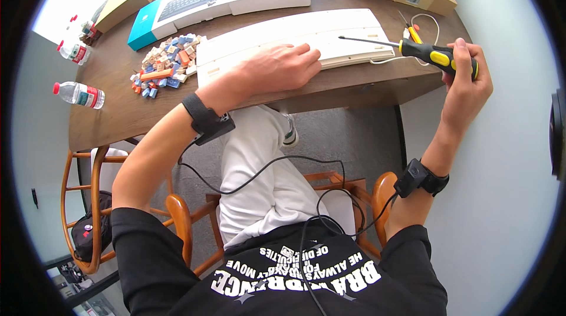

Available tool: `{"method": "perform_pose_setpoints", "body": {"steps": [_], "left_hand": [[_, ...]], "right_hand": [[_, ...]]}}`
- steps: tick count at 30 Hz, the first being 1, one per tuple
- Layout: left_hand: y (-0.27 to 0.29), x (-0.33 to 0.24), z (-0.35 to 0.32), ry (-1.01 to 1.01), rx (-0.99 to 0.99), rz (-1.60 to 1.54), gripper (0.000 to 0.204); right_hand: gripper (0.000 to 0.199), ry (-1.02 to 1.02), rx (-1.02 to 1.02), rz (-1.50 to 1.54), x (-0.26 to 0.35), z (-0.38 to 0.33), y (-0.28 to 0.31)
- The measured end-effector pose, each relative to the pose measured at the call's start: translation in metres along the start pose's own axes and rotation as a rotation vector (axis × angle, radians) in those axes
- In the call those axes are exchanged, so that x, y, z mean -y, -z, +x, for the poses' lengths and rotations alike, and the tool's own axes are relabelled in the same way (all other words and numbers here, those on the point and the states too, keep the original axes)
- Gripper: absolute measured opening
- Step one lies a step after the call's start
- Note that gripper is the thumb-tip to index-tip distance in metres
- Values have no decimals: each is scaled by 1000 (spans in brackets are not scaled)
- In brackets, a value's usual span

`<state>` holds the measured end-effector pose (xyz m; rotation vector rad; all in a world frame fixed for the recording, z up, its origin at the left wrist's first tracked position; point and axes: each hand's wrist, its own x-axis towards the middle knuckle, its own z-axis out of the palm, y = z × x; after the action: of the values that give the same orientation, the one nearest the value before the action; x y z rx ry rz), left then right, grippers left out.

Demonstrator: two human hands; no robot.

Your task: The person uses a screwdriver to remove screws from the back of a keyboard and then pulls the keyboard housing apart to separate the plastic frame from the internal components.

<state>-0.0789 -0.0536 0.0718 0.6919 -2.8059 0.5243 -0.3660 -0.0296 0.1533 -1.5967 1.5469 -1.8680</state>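
On the brown wooden table (130,118), a white keyboard casing (295,26) is touched by the left hand (284,66), fingers curled; whether anything is pinched cannot be told. A black-and-yellow screwdriver (425,52) is gripped by the right hand (470,80). Loose keycaps (167,62) are heaped beside the casing. The table is flanked by a pale wall (501,157).

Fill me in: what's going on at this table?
A person's left hand lies on a long white keyboard case, while the right hand grips a black-and-yellow screwdriver. It points across the case; whether it touches is hard to tell. Loose keycaps lie piled to the case's left, and a keyboard box lies behind.
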Motion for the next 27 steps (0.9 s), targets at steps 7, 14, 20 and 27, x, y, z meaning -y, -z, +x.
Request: {"method": "perform_pose_setpoints", "body": {"steps": [7,14,20,27], "left_hand": [[2,-2,-6,149,-47,-183,16],[0,8,-17,188,-159,-328,14],[0,4,-19,202,-144,-311,17],[1,-4,-18,114,-132,-68,19]], "right_hand": [[31,-31,13,-58,-3,-2,-3],[31,8,10,-46,-7,0,-5],[31,11,16,-46,-13,-1,-6],[29,27,25,-57,-15,0,-7]]}}
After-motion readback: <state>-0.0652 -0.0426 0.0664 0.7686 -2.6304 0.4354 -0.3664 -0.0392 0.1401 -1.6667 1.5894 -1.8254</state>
